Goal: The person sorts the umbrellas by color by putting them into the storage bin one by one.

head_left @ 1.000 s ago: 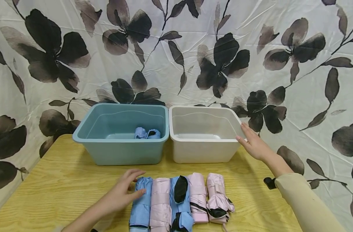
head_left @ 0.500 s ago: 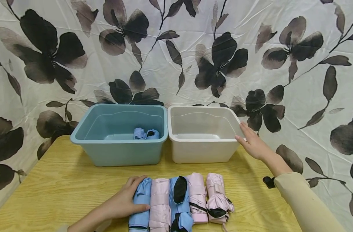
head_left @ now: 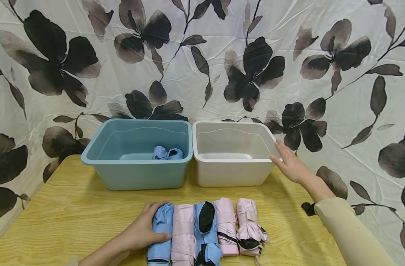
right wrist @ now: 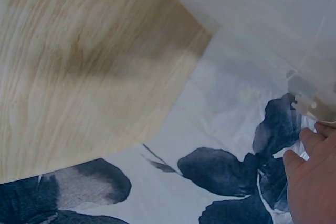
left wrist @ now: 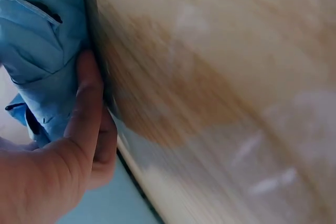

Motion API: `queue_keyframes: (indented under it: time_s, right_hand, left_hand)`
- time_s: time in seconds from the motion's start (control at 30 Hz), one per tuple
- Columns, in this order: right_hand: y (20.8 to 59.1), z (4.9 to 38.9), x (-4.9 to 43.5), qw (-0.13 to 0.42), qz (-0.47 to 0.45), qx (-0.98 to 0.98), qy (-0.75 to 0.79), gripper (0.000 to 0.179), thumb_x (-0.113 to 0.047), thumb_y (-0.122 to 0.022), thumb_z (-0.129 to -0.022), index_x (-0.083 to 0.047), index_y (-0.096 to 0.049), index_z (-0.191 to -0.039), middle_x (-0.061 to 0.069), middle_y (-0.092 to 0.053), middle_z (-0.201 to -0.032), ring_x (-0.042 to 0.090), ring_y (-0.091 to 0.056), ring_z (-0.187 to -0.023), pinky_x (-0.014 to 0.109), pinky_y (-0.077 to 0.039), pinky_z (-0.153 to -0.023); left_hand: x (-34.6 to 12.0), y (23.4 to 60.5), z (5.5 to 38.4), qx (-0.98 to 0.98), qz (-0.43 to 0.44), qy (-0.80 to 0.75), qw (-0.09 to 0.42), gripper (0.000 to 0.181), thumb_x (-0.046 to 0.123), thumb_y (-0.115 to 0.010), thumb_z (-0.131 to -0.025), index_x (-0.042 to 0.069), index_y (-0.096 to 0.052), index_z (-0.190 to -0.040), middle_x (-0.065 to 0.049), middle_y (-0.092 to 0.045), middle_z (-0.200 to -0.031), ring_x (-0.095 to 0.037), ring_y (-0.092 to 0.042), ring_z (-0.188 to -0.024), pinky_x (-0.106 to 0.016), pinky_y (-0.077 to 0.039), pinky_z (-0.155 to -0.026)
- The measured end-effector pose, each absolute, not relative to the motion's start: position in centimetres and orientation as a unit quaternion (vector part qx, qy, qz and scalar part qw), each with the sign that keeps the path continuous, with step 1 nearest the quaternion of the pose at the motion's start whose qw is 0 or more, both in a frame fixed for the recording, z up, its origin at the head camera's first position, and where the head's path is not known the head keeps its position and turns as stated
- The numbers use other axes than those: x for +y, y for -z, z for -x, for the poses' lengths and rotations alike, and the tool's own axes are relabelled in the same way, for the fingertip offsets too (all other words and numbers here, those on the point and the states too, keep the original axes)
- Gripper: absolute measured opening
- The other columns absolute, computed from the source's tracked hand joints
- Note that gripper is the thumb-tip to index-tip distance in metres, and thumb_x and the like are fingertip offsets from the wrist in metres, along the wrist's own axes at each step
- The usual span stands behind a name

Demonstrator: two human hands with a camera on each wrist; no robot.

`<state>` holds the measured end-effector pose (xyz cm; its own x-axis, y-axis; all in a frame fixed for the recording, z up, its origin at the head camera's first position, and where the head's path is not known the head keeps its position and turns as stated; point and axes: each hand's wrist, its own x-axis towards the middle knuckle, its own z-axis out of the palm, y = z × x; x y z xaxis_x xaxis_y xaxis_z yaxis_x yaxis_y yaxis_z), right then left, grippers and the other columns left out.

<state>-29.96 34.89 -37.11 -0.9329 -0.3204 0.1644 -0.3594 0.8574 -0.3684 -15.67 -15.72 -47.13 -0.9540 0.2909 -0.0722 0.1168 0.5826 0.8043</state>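
My left hand (head_left: 139,231) grips the leftmost blue folded umbrella (head_left: 162,225), thumb across its top and fingers along its far left side. In the left wrist view, the fingers press against the blue umbrella's fabric (left wrist: 50,51). My right hand (head_left: 290,164) rests with extended fingers on the right rim of the white bin (head_left: 234,173). To the right of the held umbrella lie a pink folded umbrella (head_left: 184,231), a blue one with black patches (head_left: 207,229), and two more pink ones, the outermost pink umbrella (head_left: 247,218) looking looser.
Left of the white bin stands a blue-green bin (head_left: 142,177) with two blue rolled bundles (head_left: 160,153) inside at its right. Both bins are at the back of the wooden table (head_left: 72,207). Behind hangs a floral cloth (head_left: 202,55).
My left hand has come down and rightward onto the leftmost blue umbrella and taken hold of it. The right hand stays at the white bin's rim.
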Motion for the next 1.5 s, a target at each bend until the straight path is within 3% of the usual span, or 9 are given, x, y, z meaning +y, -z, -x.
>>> queue_keyframes:
  time_s: [0.2, 0.67, 0.97, 1.1, 1.33, 1.5]
  right_hand:
    - [37.3, 30.0, 34.9, 0.047, -0.177, -0.962, -0.204, 0.076, -0.041, -0.044, -0.112, 0.007, -0.015, -0.163, 0.028, -0.011, -0.170, 0.048, -0.009, -0.156, 0.068, -0.015, -0.121]
    - [37.3, 30.1, 34.9, 0.046, -0.173, -0.963, -0.201, 0.076, -0.042, -0.043, -0.112, 0.007, -0.015, -0.163, 0.028, -0.011, -0.170, 0.048, -0.009, -0.156, 0.068, -0.015, -0.120]
    - [37.5, 30.2, 35.0, 0.049, -0.171, -0.964, -0.199, 0.076, -0.043, -0.043, -0.112, 0.006, -0.016, -0.163, 0.027, -0.011, -0.170, 0.050, -0.011, -0.155, 0.068, -0.016, -0.120]
    - [37.5, 30.2, 35.1, 0.049, -0.170, -0.964, -0.200, 0.076, -0.043, -0.043, -0.112, 0.006, -0.016, -0.163, 0.027, -0.010, -0.170, 0.048, -0.011, -0.156, 0.068, -0.015, -0.120]
    - [37.4, 30.2, 35.0, 0.048, -0.168, -0.964, -0.203, 0.076, -0.043, -0.043, -0.112, 0.005, -0.015, -0.163, 0.027, -0.010, -0.170, 0.048, -0.010, -0.156, 0.069, -0.015, -0.120]
    - [37.5, 30.2, 35.0, 0.047, -0.172, -0.963, -0.201, 0.076, -0.043, -0.043, -0.112, 0.006, -0.015, -0.163, 0.027, -0.010, -0.170, 0.049, -0.011, -0.155, 0.069, -0.016, -0.120]
  left_hand:
    - [-16.0, 46.8, 15.0, 0.877, -0.090, -0.463, 0.088, 0.100, 0.030, -0.099, -0.069, 0.014, -0.047, -0.153, -0.018, -0.042, -0.146, -0.039, -0.047, -0.134, -0.061, -0.042, -0.106]
    - [-16.7, 44.8, 13.9, 0.871, -0.104, -0.480, 0.004, 0.095, 0.025, -0.100, -0.067, 0.020, -0.050, -0.148, -0.018, -0.040, -0.146, -0.046, -0.047, -0.134, -0.066, -0.044, -0.103]
    - [-17.3, 41.2, 14.9, 0.868, -0.132, -0.475, -0.056, 0.094, 0.024, -0.097, -0.073, 0.018, -0.046, -0.151, -0.017, -0.035, -0.148, -0.035, -0.053, -0.111, -0.039, -0.051, -0.081]
    - [-17.5, 39.4, 15.6, 0.854, -0.140, -0.495, -0.081, 0.095, 0.016, -0.096, -0.074, 0.016, -0.043, -0.153, -0.018, -0.033, -0.149, -0.037, -0.051, -0.109, -0.033, -0.055, -0.073]
    - [-17.5, 35.7, 17.1, 0.827, -0.137, -0.534, -0.109, 0.099, 0.009, -0.093, -0.077, 0.017, -0.037, -0.158, -0.018, -0.028, -0.151, -0.044, -0.053, -0.116, -0.034, -0.059, -0.075]
    - [-17.8, 33.1, 18.8, 0.824, -0.131, -0.534, -0.137, 0.099, 0.007, -0.091, -0.079, 0.020, -0.034, -0.160, -0.018, -0.026, -0.152, -0.042, -0.050, -0.117, -0.027, -0.058, -0.074]
